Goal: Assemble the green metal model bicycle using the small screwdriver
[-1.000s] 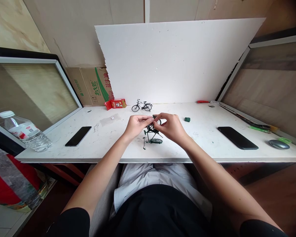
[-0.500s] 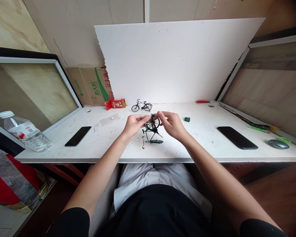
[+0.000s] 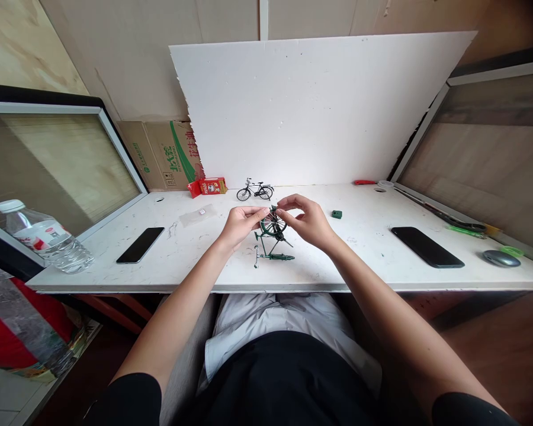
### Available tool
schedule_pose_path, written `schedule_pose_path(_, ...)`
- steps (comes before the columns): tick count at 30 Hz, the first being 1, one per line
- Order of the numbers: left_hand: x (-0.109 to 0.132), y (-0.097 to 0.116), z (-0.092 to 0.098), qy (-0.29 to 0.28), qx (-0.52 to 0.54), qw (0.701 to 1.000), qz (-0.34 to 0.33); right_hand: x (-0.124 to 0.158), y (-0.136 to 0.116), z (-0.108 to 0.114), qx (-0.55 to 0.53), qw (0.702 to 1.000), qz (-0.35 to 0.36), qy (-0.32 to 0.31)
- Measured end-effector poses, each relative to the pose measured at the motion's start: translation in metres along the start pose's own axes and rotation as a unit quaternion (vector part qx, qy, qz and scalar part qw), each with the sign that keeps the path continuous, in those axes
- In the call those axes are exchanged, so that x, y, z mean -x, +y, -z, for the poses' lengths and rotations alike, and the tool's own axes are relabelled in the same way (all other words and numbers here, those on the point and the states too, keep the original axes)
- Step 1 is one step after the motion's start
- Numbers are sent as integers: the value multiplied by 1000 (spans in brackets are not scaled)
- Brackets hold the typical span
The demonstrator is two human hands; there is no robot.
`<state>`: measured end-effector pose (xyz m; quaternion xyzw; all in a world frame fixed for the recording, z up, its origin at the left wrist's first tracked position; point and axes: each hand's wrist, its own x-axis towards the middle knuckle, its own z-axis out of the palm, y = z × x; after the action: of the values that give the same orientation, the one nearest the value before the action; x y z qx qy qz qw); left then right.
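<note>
Between my hands is a small green model bicycle (image 3: 273,238), held above the white table with its spoked rear wheel up and its handlebar end toward me. My left hand (image 3: 244,223) pinches it at the left side of that wheel. Thumb and fingers of my right hand (image 3: 304,219) close on the wheel's upper right edge, near the rear rack; the fingertips hide part of it. A small dark green block-shaped part (image 3: 336,214) lies on the table to the right. Behind my hands stands a black model bicycle (image 3: 254,190).
On the left are a phone (image 3: 141,245), a water bottle (image 3: 44,236), a clear plastic bag (image 3: 198,215) and a red box (image 3: 213,186). Another phone (image 3: 426,247) and a grey mouse (image 3: 501,258) lie to the right. A white board (image 3: 328,106) stands behind the table (image 3: 355,272).
My right hand's fingers have shifted slightly on the wheel and the hand has turned a little. The green model bicycle has tilted slightly, its front wheel now looking thinner.
</note>
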<state>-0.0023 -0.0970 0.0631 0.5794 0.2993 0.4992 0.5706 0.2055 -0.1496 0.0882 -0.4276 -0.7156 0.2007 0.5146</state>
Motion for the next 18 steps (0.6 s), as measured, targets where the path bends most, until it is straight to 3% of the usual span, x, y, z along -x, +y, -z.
schedule_pose_path(13, 3, 4, 0, -16, -30, 999, -3, -4, 17, 2, -94, 992, -43, -67)
schedule_pose_path(18, 1, 3, 2, -27, -25, 999, 5, -4, 15, 1, -86, 993, -42, -72)
